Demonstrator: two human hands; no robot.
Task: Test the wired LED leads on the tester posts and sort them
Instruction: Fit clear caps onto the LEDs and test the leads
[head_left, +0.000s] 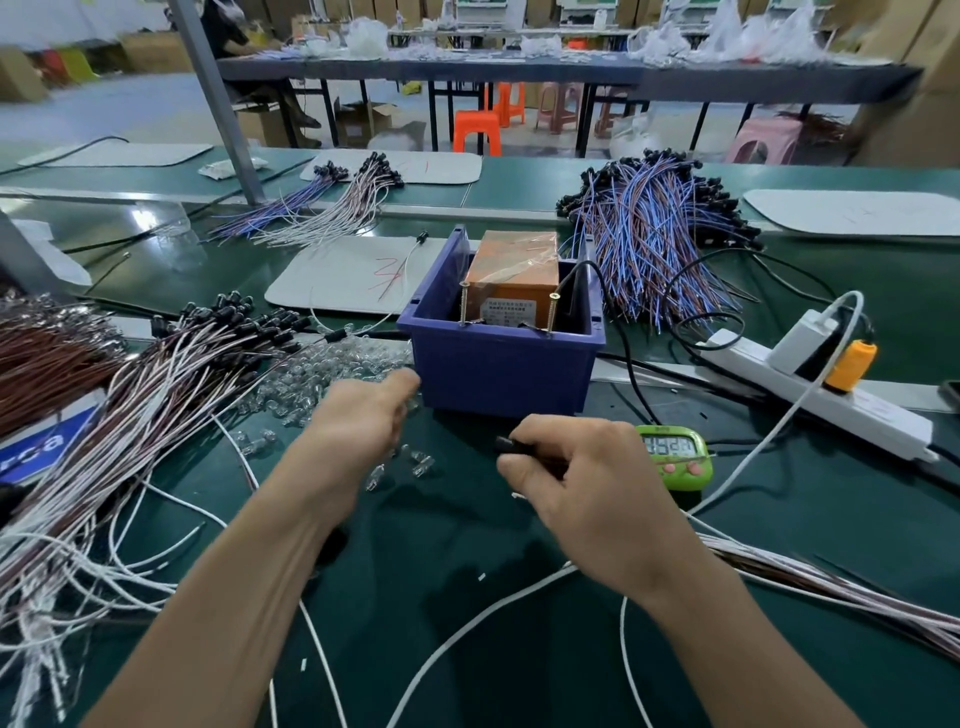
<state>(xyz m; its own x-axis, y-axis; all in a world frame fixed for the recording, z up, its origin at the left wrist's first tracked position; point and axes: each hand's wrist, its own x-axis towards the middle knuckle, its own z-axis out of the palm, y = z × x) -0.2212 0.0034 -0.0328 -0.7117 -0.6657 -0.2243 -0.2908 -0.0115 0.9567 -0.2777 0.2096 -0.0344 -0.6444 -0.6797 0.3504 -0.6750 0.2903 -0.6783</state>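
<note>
The right hand pinched a black-capped lead between its fingers; the left hand fingers' state was unclear. Each wire end should probably touch a separate tester post.

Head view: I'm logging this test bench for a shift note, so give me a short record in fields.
tester: orange box in blue bin, two screw posts at the bin's front rim
right hand: pinches black-tipped lead, in front of the bin, off the posts
left hand: over loose clear bulbs; grip hidden
left pile: white-wired leads
far right pile: blue-wired leads
timer: green timer beside right hand
</note>
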